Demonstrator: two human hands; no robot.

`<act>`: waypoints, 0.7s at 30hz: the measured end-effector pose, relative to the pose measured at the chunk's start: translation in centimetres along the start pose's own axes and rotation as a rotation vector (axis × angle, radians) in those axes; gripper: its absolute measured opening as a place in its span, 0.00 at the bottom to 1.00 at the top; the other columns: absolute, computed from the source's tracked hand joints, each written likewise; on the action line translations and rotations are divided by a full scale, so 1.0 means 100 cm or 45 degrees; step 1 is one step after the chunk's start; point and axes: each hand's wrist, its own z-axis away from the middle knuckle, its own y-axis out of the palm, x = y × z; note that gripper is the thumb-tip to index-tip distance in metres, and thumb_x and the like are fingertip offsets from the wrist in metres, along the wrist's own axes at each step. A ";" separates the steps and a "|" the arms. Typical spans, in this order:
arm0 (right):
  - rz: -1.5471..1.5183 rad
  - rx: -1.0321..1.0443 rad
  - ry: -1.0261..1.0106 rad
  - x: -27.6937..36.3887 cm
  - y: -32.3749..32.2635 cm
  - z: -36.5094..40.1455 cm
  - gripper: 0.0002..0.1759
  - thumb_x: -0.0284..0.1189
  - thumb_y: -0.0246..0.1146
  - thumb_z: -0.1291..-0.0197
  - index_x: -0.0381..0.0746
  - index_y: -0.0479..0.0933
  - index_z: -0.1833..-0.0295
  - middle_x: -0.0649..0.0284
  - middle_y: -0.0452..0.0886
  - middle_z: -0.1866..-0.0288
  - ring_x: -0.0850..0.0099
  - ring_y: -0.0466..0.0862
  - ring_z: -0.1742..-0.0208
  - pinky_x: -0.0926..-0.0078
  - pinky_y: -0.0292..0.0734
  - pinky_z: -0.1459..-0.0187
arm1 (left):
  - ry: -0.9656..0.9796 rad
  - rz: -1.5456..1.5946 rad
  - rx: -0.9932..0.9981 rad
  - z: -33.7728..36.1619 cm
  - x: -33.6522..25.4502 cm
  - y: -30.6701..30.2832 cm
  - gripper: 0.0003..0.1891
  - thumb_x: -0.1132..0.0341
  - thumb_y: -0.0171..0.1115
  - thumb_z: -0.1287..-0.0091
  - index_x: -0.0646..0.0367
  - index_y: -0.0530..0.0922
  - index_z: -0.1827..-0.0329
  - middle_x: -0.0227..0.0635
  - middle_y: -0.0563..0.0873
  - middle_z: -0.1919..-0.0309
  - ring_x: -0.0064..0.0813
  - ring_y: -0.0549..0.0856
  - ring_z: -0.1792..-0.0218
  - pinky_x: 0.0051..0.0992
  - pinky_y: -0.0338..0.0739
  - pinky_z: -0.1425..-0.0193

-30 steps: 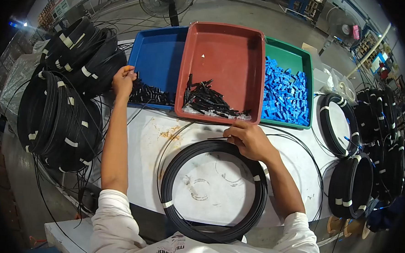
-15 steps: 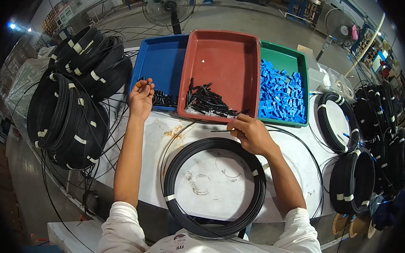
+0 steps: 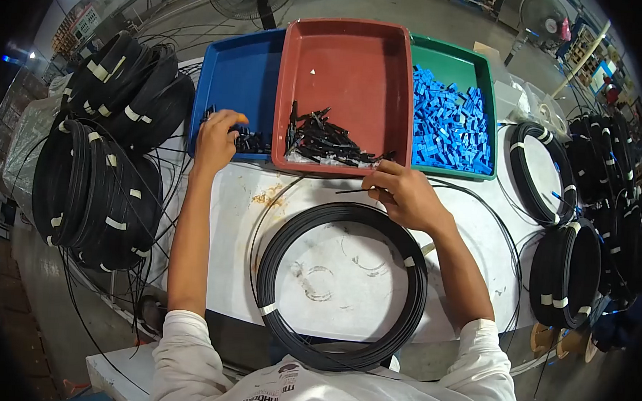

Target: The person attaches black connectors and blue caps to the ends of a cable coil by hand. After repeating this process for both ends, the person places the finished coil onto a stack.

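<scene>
Black coil (image 3: 268, 263), white-taped; right fingers (image 3: 381, 182) pinch cable end (image 3: 349, 192); left fingers (image 3: 226, 117), grip unclear.

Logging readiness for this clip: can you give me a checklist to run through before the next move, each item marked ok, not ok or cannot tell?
1. Right hand grips the thin black cable end: ok, the tip sticks out from its fingers.
2. Left hand is at the blue tray: ok, at the near left corner, by the small black parts.
3. Left hand holds a part: cannot tell, its fingers hide it.
4. Cable coil lies wholly on the table: not ok, its near side reaches past the edge.
5. Blue pieces are inside the green tray: ok.
</scene>
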 end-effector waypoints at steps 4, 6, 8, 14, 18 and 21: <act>-0.028 0.022 0.009 -0.001 -0.001 0.000 0.09 0.20 0.64 0.46 0.40 0.82 0.59 0.59 0.81 0.62 0.55 0.84 0.61 0.58 0.78 0.60 | -0.003 0.141 0.483 0.000 -0.002 -0.009 0.11 0.86 0.58 0.46 0.63 0.87 0.70 0.40 0.89 0.67 0.42 0.84 0.57 0.37 0.76 0.49; -0.029 0.025 -0.003 -0.004 0.001 0.000 0.09 0.20 0.64 0.46 0.40 0.82 0.59 0.59 0.81 0.61 0.55 0.84 0.60 0.58 0.78 0.60 | -0.033 0.080 0.529 0.001 0.002 -0.006 0.12 0.85 0.58 0.45 0.62 0.87 0.67 0.40 0.89 0.64 0.41 0.84 0.55 0.37 0.75 0.47; -0.023 0.022 -0.016 -0.004 0.002 -0.001 0.09 0.20 0.64 0.47 0.40 0.82 0.59 0.59 0.81 0.61 0.56 0.84 0.60 0.58 0.78 0.60 | -0.057 0.019 0.568 0.002 0.009 -0.001 0.13 0.84 0.58 0.44 0.61 0.88 0.64 0.40 0.90 0.61 0.41 0.84 0.54 0.36 0.75 0.46; 0.012 -0.012 -0.053 0.000 0.000 0.001 0.08 0.19 0.67 0.47 0.38 0.82 0.60 0.59 0.80 0.64 0.56 0.83 0.65 0.59 0.76 0.64 | 0.123 -0.092 0.265 0.006 0.031 0.013 0.19 0.81 0.61 0.40 0.57 0.84 0.46 0.37 0.87 0.46 0.41 0.81 0.43 0.36 0.70 0.38; 0.006 -0.003 -0.038 0.000 -0.001 0.002 0.09 0.18 0.66 0.47 0.38 0.82 0.60 0.59 0.80 0.64 0.56 0.83 0.65 0.60 0.76 0.64 | 0.047 -0.192 0.154 0.008 0.021 0.000 0.17 0.80 0.61 0.40 0.56 0.84 0.49 0.36 0.86 0.47 0.40 0.82 0.43 0.37 0.71 0.38; 0.009 0.022 -0.024 -0.001 -0.001 0.002 0.10 0.17 0.64 0.50 0.38 0.82 0.60 0.59 0.81 0.63 0.56 0.84 0.63 0.59 0.77 0.62 | -0.070 -0.095 0.227 0.005 0.030 -0.009 0.13 0.81 0.62 0.42 0.56 0.86 0.57 0.35 0.88 0.55 0.39 0.83 0.47 0.39 0.71 0.40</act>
